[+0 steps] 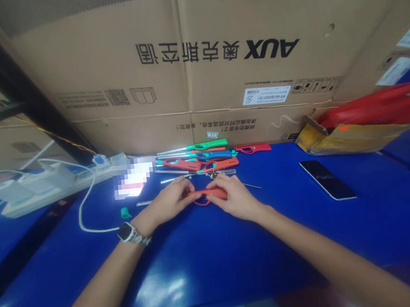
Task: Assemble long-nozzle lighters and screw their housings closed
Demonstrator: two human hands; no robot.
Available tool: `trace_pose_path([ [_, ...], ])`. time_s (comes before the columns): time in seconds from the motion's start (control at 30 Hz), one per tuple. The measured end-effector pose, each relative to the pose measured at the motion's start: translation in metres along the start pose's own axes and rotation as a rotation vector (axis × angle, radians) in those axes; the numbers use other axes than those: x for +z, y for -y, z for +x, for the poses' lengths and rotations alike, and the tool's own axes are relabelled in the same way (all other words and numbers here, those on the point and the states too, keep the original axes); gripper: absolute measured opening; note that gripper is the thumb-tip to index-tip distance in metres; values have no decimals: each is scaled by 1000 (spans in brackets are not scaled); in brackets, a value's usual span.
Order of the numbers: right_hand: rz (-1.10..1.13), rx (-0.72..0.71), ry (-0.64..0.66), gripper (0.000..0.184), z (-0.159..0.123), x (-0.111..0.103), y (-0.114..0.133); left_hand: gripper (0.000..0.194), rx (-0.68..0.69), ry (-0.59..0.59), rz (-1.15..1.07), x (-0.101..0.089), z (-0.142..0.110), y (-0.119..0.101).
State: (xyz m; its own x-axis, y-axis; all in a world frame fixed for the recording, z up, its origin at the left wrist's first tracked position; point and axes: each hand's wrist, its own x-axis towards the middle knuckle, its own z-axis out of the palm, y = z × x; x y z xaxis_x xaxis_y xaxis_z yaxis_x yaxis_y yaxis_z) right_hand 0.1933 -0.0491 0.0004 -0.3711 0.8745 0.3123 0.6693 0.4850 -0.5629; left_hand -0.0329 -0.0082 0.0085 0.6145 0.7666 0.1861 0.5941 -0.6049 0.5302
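An orange-red lighter handle (214, 192), the kind found on long-nosed gas lighters, is held level just above the blue table. My left hand (175, 195) pinches its left end, beside the thin trigger guard loop. Around the right end, the thumb and fingers of my right hand (237, 196) are closed. Small parts with fine wires (212, 175) lie right behind the handle, partly hidden by my fingers. A metal tube (144, 203) lies to the left of my left hand, and a thin rod (252, 186) sticks out past my right hand.
Several long-nosed lighters (210, 155) in green, blue and red lie piled behind my hands. A lit phone (137, 177), a green cap (125, 212) and a power strip (40, 192) are on the left. To the right are a dark phone (328, 179) and an open carton (357, 137).
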Motion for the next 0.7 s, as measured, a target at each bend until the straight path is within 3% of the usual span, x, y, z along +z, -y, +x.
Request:
trace_pose_path([
  [0.17, -40, 76, 11, 28, 1, -11, -2, 31, -51, -23, 109, -6, -4, -13],
  [0.37, -17, 59, 30, 17, 0, -27, -3, 26, 96, -116, 156, -7, -2, -20],
  [0.53, -82, -15, -21, 16, -1, -31, 1, 19, 164, -193, 173, -8, 3, -19],
  [0.7, -105, -153, -63, 18, -2, -32, 3, 14, 296, -154, 175, -22, 6, -24],
])
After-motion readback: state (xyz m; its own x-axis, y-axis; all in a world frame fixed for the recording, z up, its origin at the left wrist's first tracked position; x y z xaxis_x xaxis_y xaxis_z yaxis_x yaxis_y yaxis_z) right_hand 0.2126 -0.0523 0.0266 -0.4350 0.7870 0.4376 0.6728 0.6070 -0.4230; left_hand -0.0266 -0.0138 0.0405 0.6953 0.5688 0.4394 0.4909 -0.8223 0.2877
